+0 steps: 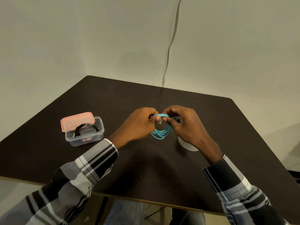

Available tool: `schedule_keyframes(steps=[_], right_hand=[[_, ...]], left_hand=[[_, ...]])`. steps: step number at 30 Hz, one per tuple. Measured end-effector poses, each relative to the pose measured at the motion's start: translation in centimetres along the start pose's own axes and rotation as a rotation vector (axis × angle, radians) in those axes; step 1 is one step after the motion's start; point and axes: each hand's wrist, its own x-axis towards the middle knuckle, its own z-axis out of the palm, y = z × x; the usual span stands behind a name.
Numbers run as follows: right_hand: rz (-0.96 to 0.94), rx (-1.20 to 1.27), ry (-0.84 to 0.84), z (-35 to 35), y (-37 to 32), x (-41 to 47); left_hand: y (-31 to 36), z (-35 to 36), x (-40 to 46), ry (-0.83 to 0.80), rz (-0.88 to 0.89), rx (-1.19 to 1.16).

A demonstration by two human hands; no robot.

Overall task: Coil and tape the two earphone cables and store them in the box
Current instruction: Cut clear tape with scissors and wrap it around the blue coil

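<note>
A coiled blue earphone cable (160,133) hangs above the middle of the dark table (146,168). My left hand (138,124) and my right hand (183,125) both pinch the top of the coil, fingertips almost touching. A small clear strip, maybe tape, shows between the fingertips. At the left stands a clear plastic box (84,137) with a coiled black cable (86,128) inside. Its pink lid (76,120) leans against the back of the box.
A white tape roll (188,146) lies on the table, partly hidden under my right wrist. A grey wall cord (170,44) runs down behind the table's far edge. My knees show below the near edge.
</note>
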Motion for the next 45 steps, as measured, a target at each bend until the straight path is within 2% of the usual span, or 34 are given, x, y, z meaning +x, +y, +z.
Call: schedule_keyframes(steps=[8, 20, 25, 28, 30, 34, 36, 40, 45], right_hand=[[-0.007, 0.14, -0.072, -0.8, 0.0, -0.5], [-0.016, 0.312, -0.011, 0.0, 0.7, -1.0], [0.065, 0.405, 0.009, 0.3, 1.2, -1.1], [0.098, 0.424, 0.028, 0.6, 1.3, -1.3], [0.142, 0.441, 0.045, 0.8, 1.4, -1.4], [0.247, 0.5, 0.056, 0.9, 1.4, -1.7], [0.303, 0.574, 0.034, 0.7, 1.4, -1.8], [0.414, 0.728, -0.004, 0.3, 1.3, -1.8], [0.442, 0.768, -0.031, 0.0, 1.2, -1.8]], left_hand=[[0.0, -1.0, -0.1, -0.239, -0.206, -0.469], [-0.2, -0.8, -0.5, -0.215, -0.332, -0.692], [-0.6, -0.3, -0.6, -0.173, -0.285, -0.625], [-0.7, 0.1, -0.6, -0.106, -0.177, -0.512], [-0.7, 0.5, -0.6, -0.054, -0.073, -0.398], [-0.7, 1.2, -0.5, 0.058, 0.109, -0.018], [-0.7, 1.2, -0.5, 0.106, 0.183, 0.063], [-0.9, 1.3, -0.6, 0.166, 0.281, 0.121], [-1.0, 1.6, -0.5, 0.129, 0.236, 0.0]])
